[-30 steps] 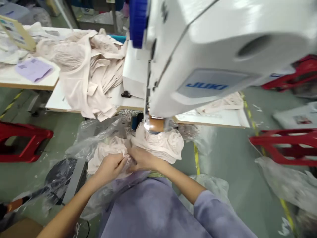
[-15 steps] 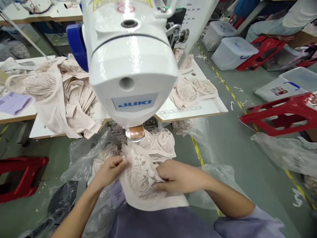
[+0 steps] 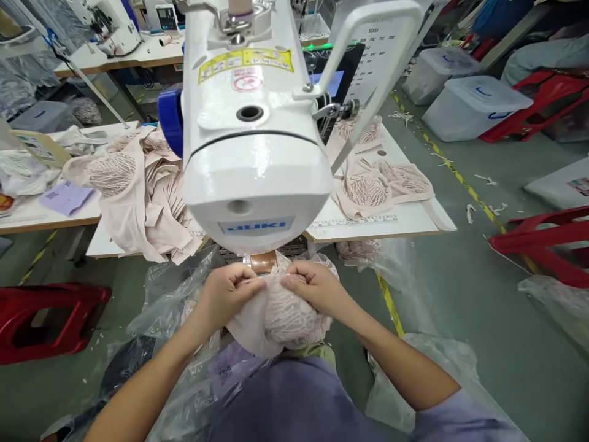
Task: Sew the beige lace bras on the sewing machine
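Observation:
Pinched between the fingers of my left hand [image 3: 233,293] and my right hand [image 3: 313,285] is a beige lace bra [image 3: 294,316]. Its patterned cup bulges toward me, and a plain panel hangs below my left hand. Both hands are close together at its upper edge, just under the head of a white sewing machine [image 3: 257,184]. The bra's top edge lies near the machine's brown and metal lower part [image 3: 264,263]; whether they touch I cannot tell. More lace pieces behind the bra are mostly hidden.
A heap of beige bra pieces [image 3: 147,196] lies on the left of the table, beside a purple paper [image 3: 67,196]. More bras [image 3: 368,187] rest on the right side. Red stools [image 3: 46,322] and clear plastic bags [image 3: 414,368] stand or lie around; lidded bins [image 3: 473,107] line the right.
My right hand has come up from the middle of the cup to the bra's top edge, close to my left hand. The bra has turned and risen toward the machine. The camera view has shifted.

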{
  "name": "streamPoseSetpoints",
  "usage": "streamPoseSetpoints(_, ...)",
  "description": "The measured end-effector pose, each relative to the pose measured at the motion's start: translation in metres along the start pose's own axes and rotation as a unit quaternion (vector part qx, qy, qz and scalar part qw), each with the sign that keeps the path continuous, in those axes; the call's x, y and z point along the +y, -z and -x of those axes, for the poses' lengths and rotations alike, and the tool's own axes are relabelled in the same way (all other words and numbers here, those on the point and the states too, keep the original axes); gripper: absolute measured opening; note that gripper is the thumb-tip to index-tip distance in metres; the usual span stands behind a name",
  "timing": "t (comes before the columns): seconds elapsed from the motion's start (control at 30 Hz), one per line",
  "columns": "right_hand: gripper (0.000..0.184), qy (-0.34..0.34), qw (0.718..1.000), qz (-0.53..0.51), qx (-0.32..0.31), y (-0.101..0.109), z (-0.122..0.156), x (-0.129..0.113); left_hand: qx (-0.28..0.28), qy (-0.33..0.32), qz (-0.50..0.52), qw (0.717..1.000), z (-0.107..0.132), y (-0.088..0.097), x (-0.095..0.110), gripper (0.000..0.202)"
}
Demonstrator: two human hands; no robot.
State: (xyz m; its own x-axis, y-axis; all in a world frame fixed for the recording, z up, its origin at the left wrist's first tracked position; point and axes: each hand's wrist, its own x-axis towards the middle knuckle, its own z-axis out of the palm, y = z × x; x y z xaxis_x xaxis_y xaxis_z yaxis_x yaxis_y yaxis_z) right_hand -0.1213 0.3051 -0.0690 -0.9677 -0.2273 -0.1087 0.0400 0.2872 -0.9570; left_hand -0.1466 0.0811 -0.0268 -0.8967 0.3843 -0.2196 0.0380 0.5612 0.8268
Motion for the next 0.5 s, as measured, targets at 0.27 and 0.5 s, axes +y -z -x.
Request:
streamPoseSetpoints(0.27, 0.036, 0.003, 1.000, 0.016, 0.009, 0.007, -0.039, -0.006, 0.104, 0.016, -0.033, 0.994, -0.024, 0.013, -0.006, 0.044)
streamPoseSetpoints(0.5, 0.037, 0.004, 0.999, 0.032, 0.010, 0.014, -0.049, -0.004, 0.117, -0.019, -0.051, 0.992, -0.032, 0.015, -0.006, 0.026)
